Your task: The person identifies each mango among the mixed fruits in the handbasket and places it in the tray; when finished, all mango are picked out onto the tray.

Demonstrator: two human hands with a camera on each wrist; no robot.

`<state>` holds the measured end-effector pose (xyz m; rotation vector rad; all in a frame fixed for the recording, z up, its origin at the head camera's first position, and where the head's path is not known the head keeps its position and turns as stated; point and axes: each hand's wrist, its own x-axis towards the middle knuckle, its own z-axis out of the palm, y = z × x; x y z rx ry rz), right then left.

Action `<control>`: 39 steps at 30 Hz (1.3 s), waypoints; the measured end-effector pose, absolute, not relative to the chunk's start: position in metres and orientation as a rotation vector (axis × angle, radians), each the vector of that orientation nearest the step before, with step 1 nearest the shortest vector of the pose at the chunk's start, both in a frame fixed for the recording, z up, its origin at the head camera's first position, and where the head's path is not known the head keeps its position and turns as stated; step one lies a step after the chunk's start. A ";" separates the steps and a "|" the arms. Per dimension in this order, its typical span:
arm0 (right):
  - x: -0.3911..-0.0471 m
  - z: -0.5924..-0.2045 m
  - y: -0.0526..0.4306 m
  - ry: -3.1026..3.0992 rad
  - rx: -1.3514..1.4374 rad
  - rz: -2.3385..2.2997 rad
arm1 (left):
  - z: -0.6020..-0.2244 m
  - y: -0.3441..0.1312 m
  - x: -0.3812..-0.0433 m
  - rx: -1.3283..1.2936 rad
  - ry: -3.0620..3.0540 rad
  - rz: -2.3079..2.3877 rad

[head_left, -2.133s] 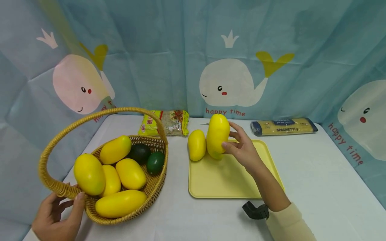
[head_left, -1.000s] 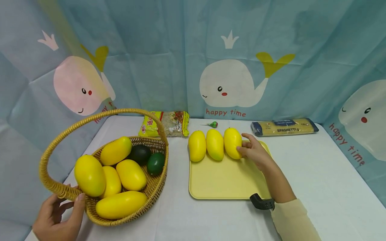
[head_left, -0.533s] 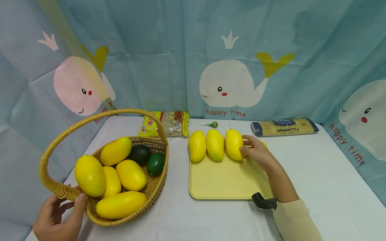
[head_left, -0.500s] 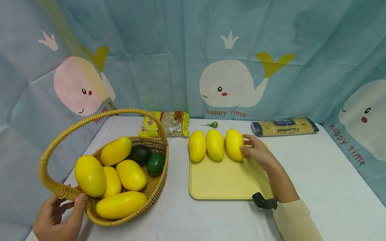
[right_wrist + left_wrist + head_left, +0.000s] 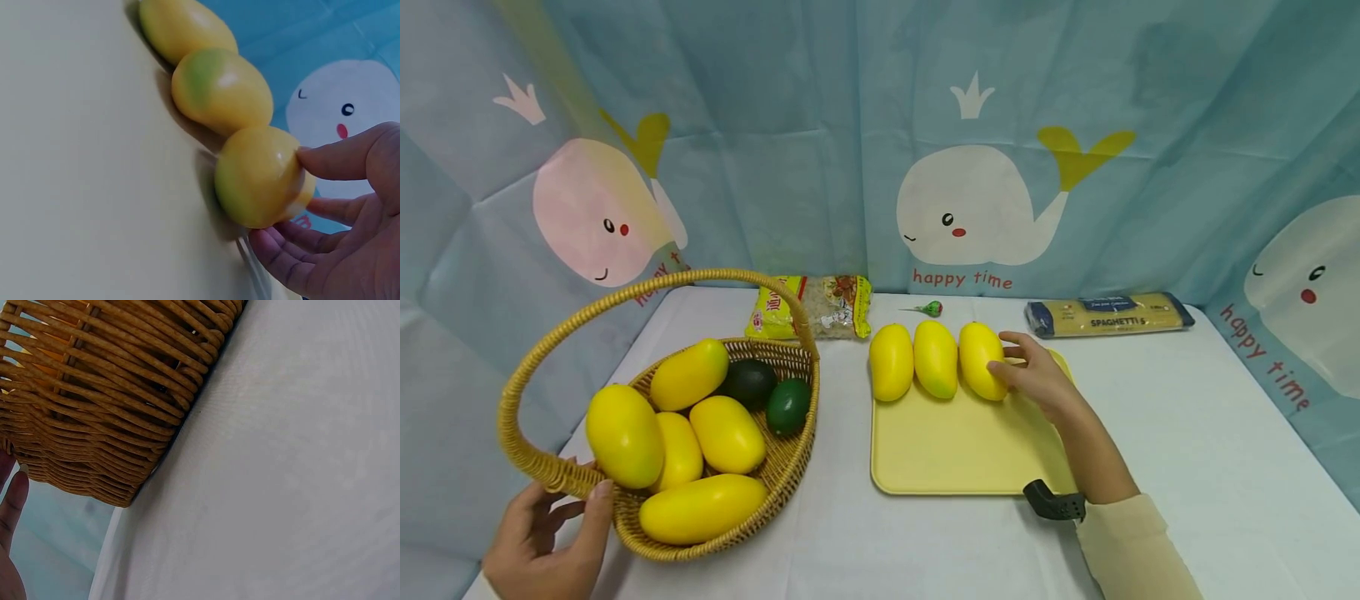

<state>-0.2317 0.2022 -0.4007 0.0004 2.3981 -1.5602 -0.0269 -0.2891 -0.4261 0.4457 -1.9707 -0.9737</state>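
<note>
The tray (image 5: pixel 955 454) holds three mangoes (image 5: pixel 936 360), the basket (image 5: pixel 781 456) five.

From farthest back, the head camera looks forward and down over the desk (image 5: pixel 842 525), basket (image 5: pixel 782 454) and tray (image 5: pixel 962 458). The left wrist camera, tilted, views the basket's side close up. The right wrist camera, near and tilted, faces three mangoes (image 5: pixel 225 90) and the curtain (image 5: pixel 805 183), both shared with the head view.

Basket (image 5: pixel 112 406) is showing rough woven wicker; mangoes (image 5: pixel 936 360) are looking smooth and glossy. Tray (image 5: pixel 962 450) is reading as smooth matt plastic. Backdrop (image 5: pixel 790 167) is showing creased cloth.
</note>
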 end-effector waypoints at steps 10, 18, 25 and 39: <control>-0.230 -0.398 0.200 2.383 -0.015 -1.590 | -0.428 -0.289 -0.027 0.437 -1.971 -0.976; -0.230 -0.398 0.202 2.427 0.001 -1.573 | -0.428 -0.289 -0.027 0.430 -1.950 -0.979; -0.219 -0.384 0.189 2.665 -0.129 -1.545 | -0.428 -0.290 -0.028 0.438 -1.949 -0.979; -0.187 -0.363 0.088 2.744 -0.746 -1.597 | -0.427 -0.290 -0.027 0.420 -1.943 -0.985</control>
